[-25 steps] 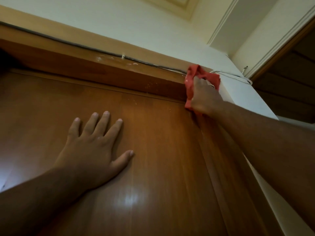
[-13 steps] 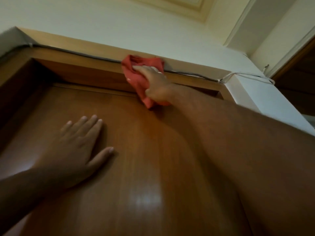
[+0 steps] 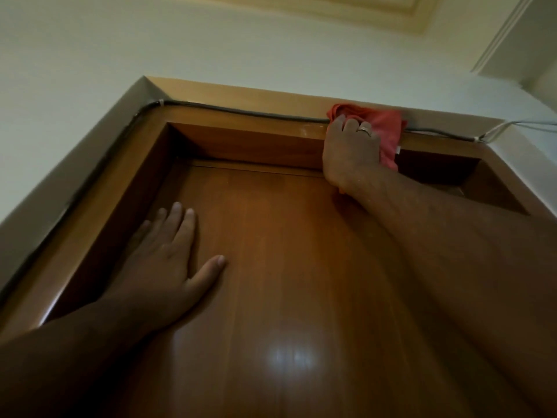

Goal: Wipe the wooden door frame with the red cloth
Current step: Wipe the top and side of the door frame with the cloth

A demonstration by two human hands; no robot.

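The wooden door frame [image 3: 241,137] runs across the top of the brown door [image 3: 286,267] and down both sides. My right hand [image 3: 351,152] presses the red cloth [image 3: 385,131] against the top rail of the frame, right of its middle; a ring shows on one finger. Most of the cloth is hidden under the hand, with its right part sticking out. My left hand [image 3: 168,254] lies flat on the door panel, fingers spread, holding nothing.
A dark cable [image 3: 241,111] runs along the top of the frame and down its left side. White wires [image 3: 512,125] leave the frame's top right corner. Pale walls and a ceiling moulding [image 3: 331,10] surround the doorway.
My right hand slid the cloth left along the top rail from the right corner, then back somewhat rightward. The view tilted up and left, showing the frame's left corner. My left hand stays on the door.
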